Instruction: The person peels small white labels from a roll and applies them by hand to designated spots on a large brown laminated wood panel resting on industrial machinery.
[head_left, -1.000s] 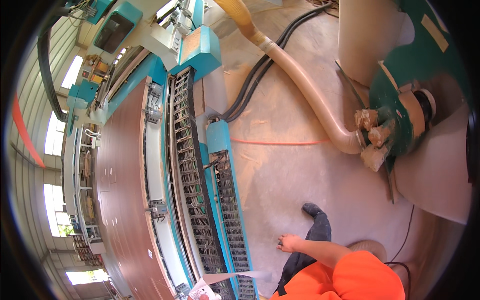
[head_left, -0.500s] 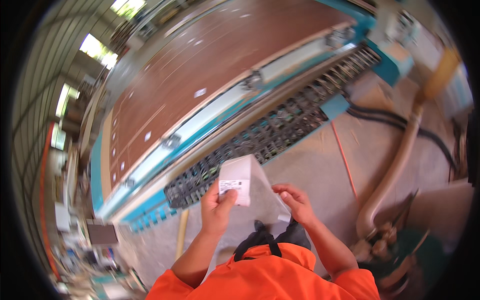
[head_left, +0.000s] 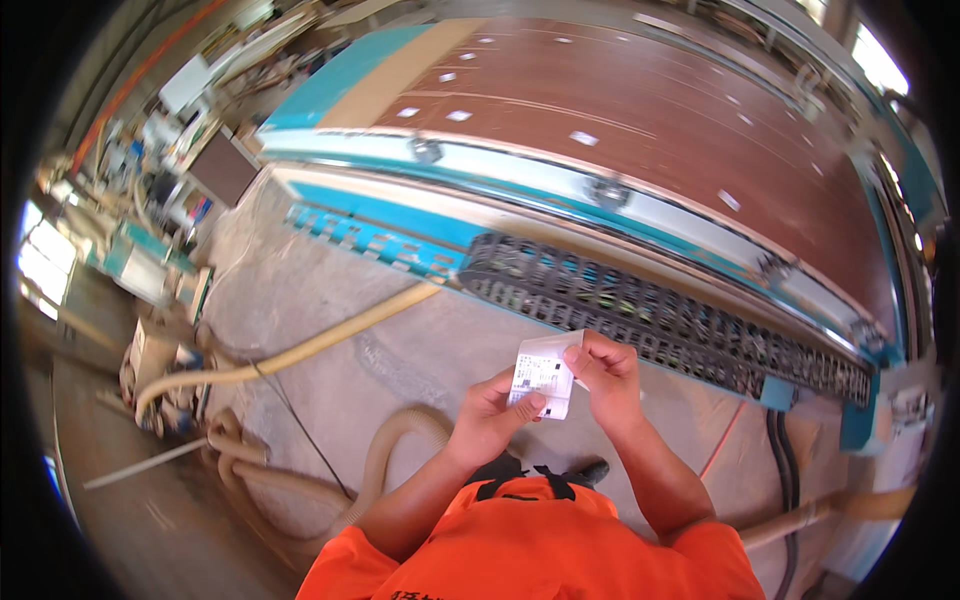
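Observation:
Both my hands hold a strip of white printed labels point(head_left: 541, 372) in front of my body. My left hand point(head_left: 486, 417) pinches its lower left corner, thumb on top. At its upper right edge my right hand point(head_left: 609, 382) grips the strip between thumb and fingers. Part of the strip behind the front label is hidden. Beyond my hands lies a large brown board point(head_left: 640, 110) on a teal machine bed, with small white labels point(head_left: 584, 138) scattered over its surface.
A black cable chain point(head_left: 640, 310) runs along the machine's near side, just past my hands. A yellowish hose point(head_left: 310, 350) crosses the concrete floor at left, near a coiled beige hose point(head_left: 400, 430). Black hoses point(head_left: 787, 460) lie at right. A dark brown panel point(head_left: 224, 167) stands at far left.
My view has turned left, so the machine now lies more level across it. My right hand has come up to the strip's upper edge, beside my left hand.

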